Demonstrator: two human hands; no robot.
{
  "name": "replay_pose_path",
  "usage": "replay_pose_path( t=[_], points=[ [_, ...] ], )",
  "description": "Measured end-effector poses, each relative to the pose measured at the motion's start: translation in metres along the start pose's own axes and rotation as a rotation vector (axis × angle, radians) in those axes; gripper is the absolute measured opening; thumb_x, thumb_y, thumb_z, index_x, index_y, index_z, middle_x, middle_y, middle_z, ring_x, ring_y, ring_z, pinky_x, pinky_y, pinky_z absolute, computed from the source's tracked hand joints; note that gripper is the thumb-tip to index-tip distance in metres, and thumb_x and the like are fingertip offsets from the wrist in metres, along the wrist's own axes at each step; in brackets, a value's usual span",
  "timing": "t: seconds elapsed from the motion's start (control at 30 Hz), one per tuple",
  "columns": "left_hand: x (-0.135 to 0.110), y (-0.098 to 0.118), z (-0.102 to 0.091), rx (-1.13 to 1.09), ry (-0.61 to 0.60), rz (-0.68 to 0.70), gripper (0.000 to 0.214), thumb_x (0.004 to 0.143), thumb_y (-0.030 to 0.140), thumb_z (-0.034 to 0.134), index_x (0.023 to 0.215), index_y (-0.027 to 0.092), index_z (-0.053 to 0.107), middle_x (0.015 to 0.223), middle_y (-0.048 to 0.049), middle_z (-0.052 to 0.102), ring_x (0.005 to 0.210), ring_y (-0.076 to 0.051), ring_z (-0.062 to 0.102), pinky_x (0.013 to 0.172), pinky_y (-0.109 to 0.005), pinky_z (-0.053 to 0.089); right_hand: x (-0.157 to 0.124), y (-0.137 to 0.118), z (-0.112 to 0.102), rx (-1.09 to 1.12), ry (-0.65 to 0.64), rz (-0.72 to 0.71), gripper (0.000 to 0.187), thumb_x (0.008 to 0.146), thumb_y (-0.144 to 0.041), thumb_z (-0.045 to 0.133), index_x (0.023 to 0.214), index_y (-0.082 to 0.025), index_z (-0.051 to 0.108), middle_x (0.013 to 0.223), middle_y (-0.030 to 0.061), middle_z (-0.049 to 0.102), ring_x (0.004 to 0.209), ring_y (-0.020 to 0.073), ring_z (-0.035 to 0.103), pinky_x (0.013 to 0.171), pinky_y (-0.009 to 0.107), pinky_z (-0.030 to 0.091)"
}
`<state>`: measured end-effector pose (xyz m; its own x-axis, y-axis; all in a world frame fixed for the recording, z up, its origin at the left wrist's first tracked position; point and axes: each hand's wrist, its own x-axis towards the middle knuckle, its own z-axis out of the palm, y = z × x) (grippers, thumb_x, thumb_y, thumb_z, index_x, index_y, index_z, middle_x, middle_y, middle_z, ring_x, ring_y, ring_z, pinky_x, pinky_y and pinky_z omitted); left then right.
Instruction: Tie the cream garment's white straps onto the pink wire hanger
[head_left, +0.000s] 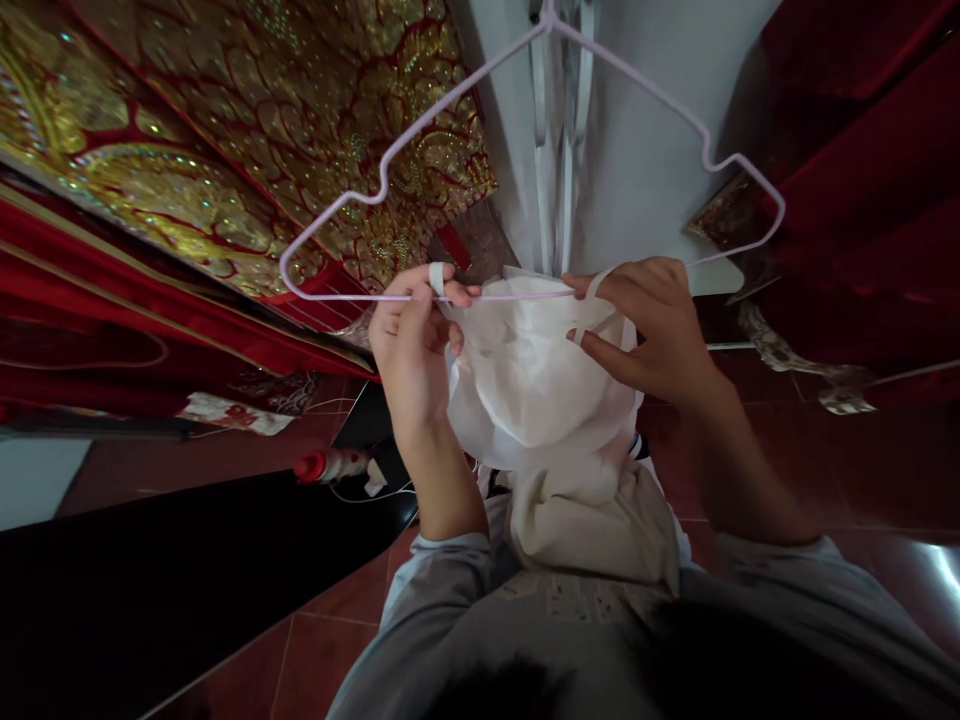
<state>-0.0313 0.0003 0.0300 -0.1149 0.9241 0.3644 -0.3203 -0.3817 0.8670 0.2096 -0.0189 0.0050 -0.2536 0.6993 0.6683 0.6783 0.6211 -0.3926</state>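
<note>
A pale pink wire hanger [480, 80] hangs in front of me from a white upright. Below its bottom bar hangs a white cloth garment [536, 375] with thin straps. My left hand [412, 335] pinches one white strap looped over the hanger's bottom bar at the left. My right hand [649, 325] is closed on the other strap near the bar at the right. Both hands are raised side by side, with the white cloth sagging between them.
A red and gold sequinned garment [247, 140] hangs at the left. Dark red velvet cloth [870, 150] hangs at the right. Below lie a red tiled floor [300, 640], a black surface [172, 580] and a red-capped bottle [330, 466].
</note>
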Motion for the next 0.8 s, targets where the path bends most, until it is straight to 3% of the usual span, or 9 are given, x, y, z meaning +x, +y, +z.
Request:
replay_pose_path(
  t=[0.07, 0.13, 0.17, 0.23, 0.33, 0.5, 0.57, 0.63, 0.8],
  points=[
    [0.001, -0.001, 0.005, 0.017, 0.04, 0.014, 0.021, 0.09, 0.046, 0.08, 0.089, 0.026, 0.078, 0.069, -0.0052, 0.059, 0.076, -0.021, 0.069, 0.039, -0.027, 0.023, -0.003, 0.008, -0.009, 0.016, 0.151, 0.011, 0.047, 0.091, -0.047, 0.074, 0.137, -0.036, 0.066, 0.122, 0.0066, 0.075, 0.113, 0.0316, 0.07, 0.103, 0.054, 0.054],
    [0.003, -0.003, 0.005, 0.059, 0.069, -0.001, 0.027, 0.086, 0.054, 0.082, 0.087, 0.027, 0.076, 0.066, -0.0051, 0.054, 0.075, -0.023, 0.069, 0.039, -0.028, 0.021, -0.01, 0.028, -0.021, 0.041, 0.419, 0.059, 0.051, 0.091, -0.043, 0.076, 0.141, -0.04, 0.063, 0.128, 0.0054, 0.073, 0.117, 0.0309, 0.071, 0.101, 0.053, 0.057],
    [0.003, -0.004, 0.004, 0.074, 0.073, -0.009, 0.03, 0.084, 0.057, 0.082, 0.087, 0.028, 0.075, 0.065, -0.0051, 0.052, 0.074, -0.023, 0.068, 0.04, -0.028, 0.02, -0.013, 0.041, -0.027, 0.067, 0.544, 0.112, 0.051, 0.095, -0.039, 0.073, 0.144, -0.043, 0.06, 0.13, 0.0036, 0.071, 0.119, 0.0291, 0.071, 0.101, 0.052, 0.059],
    [0.003, -0.005, 0.003, 0.073, 0.06, -0.015, 0.035, 0.082, 0.061, 0.083, 0.086, 0.028, 0.074, 0.064, -0.0046, 0.048, 0.071, -0.023, 0.066, 0.04, -0.029, 0.02, -0.02, 0.067, -0.039, 0.103, 0.767, 0.054, 0.04, 0.098, -0.036, 0.07, 0.137, -0.044, 0.066, 0.125, -0.0005, 0.072, 0.123, 0.0284, 0.072, 0.102, 0.052, 0.059],
    [0.003, -0.006, 0.005, 0.029, 0.037, 0.006, 0.034, 0.084, 0.06, 0.083, 0.088, 0.027, 0.074, 0.064, -0.003, 0.045, 0.069, -0.022, 0.065, 0.041, -0.03, 0.022, -0.017, 0.083, -0.051, 0.161, 0.628, 0.134, 0.038, 0.094, -0.034, 0.075, 0.131, -0.042, 0.071, 0.121, -0.0006, 0.074, 0.12, 0.0271, 0.074, 0.098, 0.049, 0.061],
    [0.007, -0.007, 0.005, 0.011, 0.067, 0.035, 0.033, 0.086, 0.055, 0.083, 0.092, 0.024, 0.073, 0.063, -0.0012, 0.043, 0.07, -0.02, 0.063, 0.043, -0.029, 0.031, 0.024, 0.053, -0.053, 0.043, 0.169, 0.273, 0.039, 0.083, -0.037, 0.084, 0.12, -0.035, 0.071, 0.112, 0.0048, 0.076, 0.099, 0.0268, 0.072, 0.088, 0.048, 0.059],
    [0.008, -0.007, 0.004, 0.021, 0.081, 0.025, 0.033, 0.087, 0.053, 0.083, 0.093, 0.023, 0.073, 0.064, -0.0007, 0.044, 0.07, -0.019, 0.063, 0.042, -0.027, 0.031, 0.039, 0.046, -0.051, 0.039, 0.114, 0.284, 0.031, 0.079, -0.03, 0.086, 0.104, -0.032, 0.068, 0.095, 0.0047, 0.073, 0.084, 0.0222, 0.066, 0.086, 0.044, 0.057],
    [0.008, -0.007, 0.003, 0.039, 0.086, 0.007, 0.032, 0.086, 0.052, 0.083, 0.094, 0.023, 0.072, 0.065, -0.0006, 0.047, 0.072, -0.018, 0.065, 0.043, -0.026, 0.034, 0.047, 0.045, -0.047, 0.059, 0.193, 0.272, 0.029, 0.077, -0.027, 0.086, 0.095, -0.029, 0.063, 0.088, 0.004, 0.067, 0.078, 0.0195, 0.06, 0.082, 0.042, 0.055],
    [0.005, -0.012, 0.003, 0.013, 0.019, -0.062, 0.028, 0.084, 0.048, 0.084, 0.095, 0.025, 0.075, 0.068, -0.0022, 0.051, 0.072, -0.018, 0.065, 0.039, -0.026, 0.031, 0.029, 0.04, -0.032, 0.023, 0.7, 0.064, 0.017, 0.082, -0.026, 0.072, 0.097, -0.024, 0.067, 0.094, 0.0072, 0.063, 0.089, 0.024, 0.064, 0.081, 0.043, 0.052]
  ],
)
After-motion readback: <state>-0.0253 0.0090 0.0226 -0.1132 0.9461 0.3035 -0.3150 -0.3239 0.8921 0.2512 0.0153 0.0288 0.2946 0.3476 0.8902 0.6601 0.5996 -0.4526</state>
